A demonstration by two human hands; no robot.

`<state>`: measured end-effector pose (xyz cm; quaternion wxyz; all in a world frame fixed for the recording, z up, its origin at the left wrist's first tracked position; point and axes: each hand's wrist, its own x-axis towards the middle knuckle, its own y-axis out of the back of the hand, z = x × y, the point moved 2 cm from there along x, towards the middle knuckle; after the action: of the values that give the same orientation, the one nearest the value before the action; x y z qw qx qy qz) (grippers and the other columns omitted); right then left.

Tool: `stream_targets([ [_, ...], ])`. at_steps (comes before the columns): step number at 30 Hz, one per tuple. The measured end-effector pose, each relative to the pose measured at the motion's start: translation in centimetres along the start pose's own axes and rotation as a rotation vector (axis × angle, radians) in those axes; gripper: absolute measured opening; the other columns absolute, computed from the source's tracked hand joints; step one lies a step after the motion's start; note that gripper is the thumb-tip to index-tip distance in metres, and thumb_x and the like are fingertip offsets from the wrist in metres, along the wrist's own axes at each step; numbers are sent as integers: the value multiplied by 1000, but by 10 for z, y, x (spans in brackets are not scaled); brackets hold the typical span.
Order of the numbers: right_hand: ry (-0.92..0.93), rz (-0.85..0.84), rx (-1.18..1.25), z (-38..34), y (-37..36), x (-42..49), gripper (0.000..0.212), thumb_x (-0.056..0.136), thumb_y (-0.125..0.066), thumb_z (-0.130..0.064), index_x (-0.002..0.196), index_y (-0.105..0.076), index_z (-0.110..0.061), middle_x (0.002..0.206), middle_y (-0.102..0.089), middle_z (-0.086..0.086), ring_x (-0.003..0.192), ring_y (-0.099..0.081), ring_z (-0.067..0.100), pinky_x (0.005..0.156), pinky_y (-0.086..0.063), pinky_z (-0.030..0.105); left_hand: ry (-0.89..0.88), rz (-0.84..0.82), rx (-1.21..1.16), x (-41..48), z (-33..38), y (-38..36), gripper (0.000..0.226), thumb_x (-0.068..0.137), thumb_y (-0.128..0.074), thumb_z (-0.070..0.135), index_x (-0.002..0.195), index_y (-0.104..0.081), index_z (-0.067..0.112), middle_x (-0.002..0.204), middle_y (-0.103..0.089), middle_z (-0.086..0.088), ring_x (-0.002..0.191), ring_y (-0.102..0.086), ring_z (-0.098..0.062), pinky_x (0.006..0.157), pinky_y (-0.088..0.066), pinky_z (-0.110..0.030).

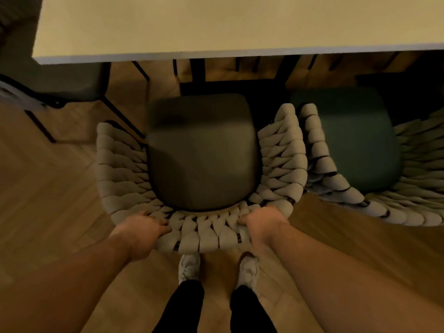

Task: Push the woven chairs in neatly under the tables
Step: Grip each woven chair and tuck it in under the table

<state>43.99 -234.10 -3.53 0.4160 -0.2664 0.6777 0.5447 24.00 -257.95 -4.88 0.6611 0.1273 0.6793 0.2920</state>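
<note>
Left hand (144, 228) and right hand (263, 222) each grip the back rim of the woven chair (209, 236). Its dark seat (201, 152) faces the pale tabletop (216, 27). Another chair (324, 171) stands just beside it.

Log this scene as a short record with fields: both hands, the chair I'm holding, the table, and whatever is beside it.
Left hand: grips the woven back rim of the chair
Right hand: grips the same rim, further right
Held chair: woven; grey seat cushion wholly in view, not yet under the tabletop
Table: light top, straight ahead of the chair
Neighbour chair: woven, teal cushion, close on the right; contact unclear
Floor: wood
</note>
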Motion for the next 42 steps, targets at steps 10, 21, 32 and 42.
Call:
stream_targets([
  [10, -102, 109, -25, -5, -12, -1, 47, 107, -48, -18, 151, -57, -33, 138, -65, 7, 125, -61, 30, 100, -53, 45, -9, 51, -9, 4, -2, 5, 68, 103, -48, 16, 161, -35, 48, 164, -43, 15, 140, -53, -19, 110, -49, -39],
  [21, -96, 111, -18, 18, -17, -5, 50, 104, -59, -22, 152, -53, -37, 140, -64, 3, 127, -62, 29, 103, -54, 46, 28, 107, -29, 9, 24, 19, 62, 105, -48, 17, 159, -40, 46, 156, -52, 12, 137, -54, -14, 111, -47, -35],
  [32, -77, 76, 46, 7, -31, -5, 58, 100, -61, -17, 153, -54, -40, 146, -60, 7, 133, -58, 32, 106, -53, 49, 33, 93, -96, 3, 22, 4, 59, 105, -49, 18, 154, -45, 51, 147, -59, 17, 131, -57, -11, 107, -49, -33],
  [42, -91, 88, 54, 12, -18, 3, 51, 98, -64, -19, 145, -61, -36, 132, -65, 5, 124, -63, 29, 102, -56, 49, 61, 79, -95, 10, 15, 15, 60, 104, -51, 19, 153, -45, 53, 145, -61, 19, 130, -58, -9, 109, -48, -35],
])
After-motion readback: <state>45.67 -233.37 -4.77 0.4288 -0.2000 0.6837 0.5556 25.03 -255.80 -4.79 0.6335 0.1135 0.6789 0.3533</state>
